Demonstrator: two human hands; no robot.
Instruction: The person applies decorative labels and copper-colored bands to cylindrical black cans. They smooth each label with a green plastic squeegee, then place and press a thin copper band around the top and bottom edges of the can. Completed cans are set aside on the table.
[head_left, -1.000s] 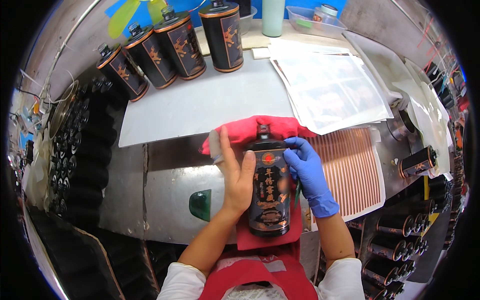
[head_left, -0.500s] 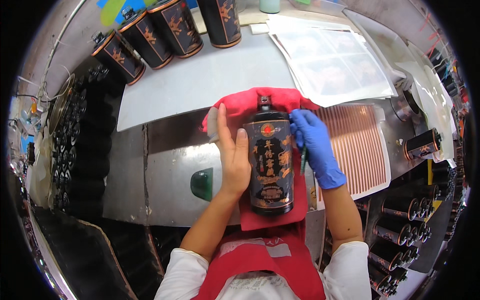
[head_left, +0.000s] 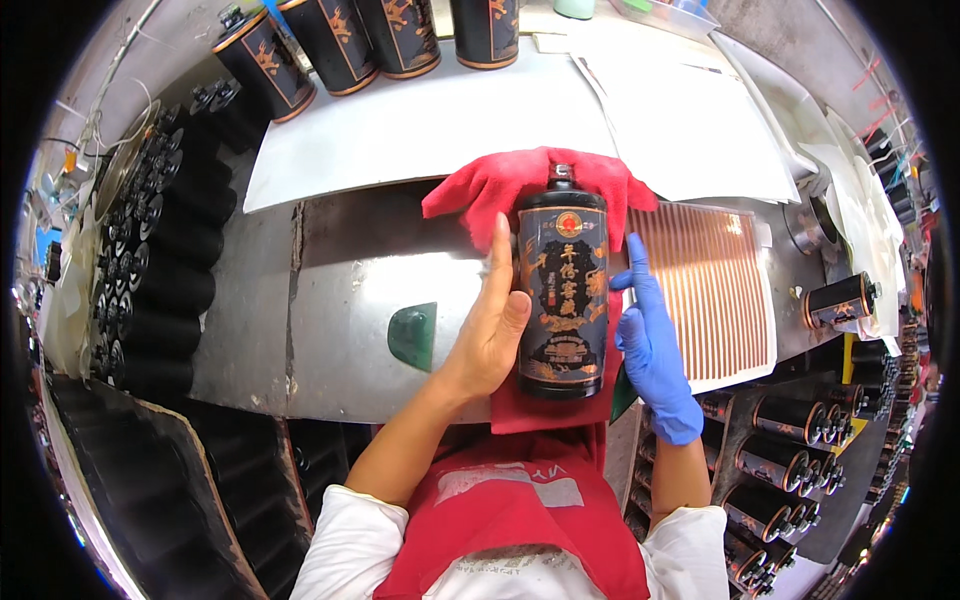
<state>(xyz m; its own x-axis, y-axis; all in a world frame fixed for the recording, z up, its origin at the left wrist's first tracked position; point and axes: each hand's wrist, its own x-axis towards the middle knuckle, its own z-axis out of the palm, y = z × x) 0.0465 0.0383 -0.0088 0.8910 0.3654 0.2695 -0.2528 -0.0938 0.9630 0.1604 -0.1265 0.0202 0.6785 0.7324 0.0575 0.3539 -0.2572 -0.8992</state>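
Since the earlier frame the gloved right hand (head_left: 652, 345) has come off the black bottle (head_left: 562, 285), fingers extended, while the open left hand (head_left: 492, 325) stays pressed flat against it; the red cloth (head_left: 500, 185) lies mostly hidden beneath.

- One black bottle (head_left: 562, 290) lies on one red cloth (head_left: 500, 185) at the middle of the worktop (head_left: 340, 300).
- Four black bottles stand along the worktop's far edge (head_left: 262, 62).
- One black bottle (head_left: 840, 300) lies at the right edge.
- One striped sheet (head_left: 715, 290).
- Two hands: one bare (head_left: 490, 325), one in a blue glove (head_left: 650, 340).
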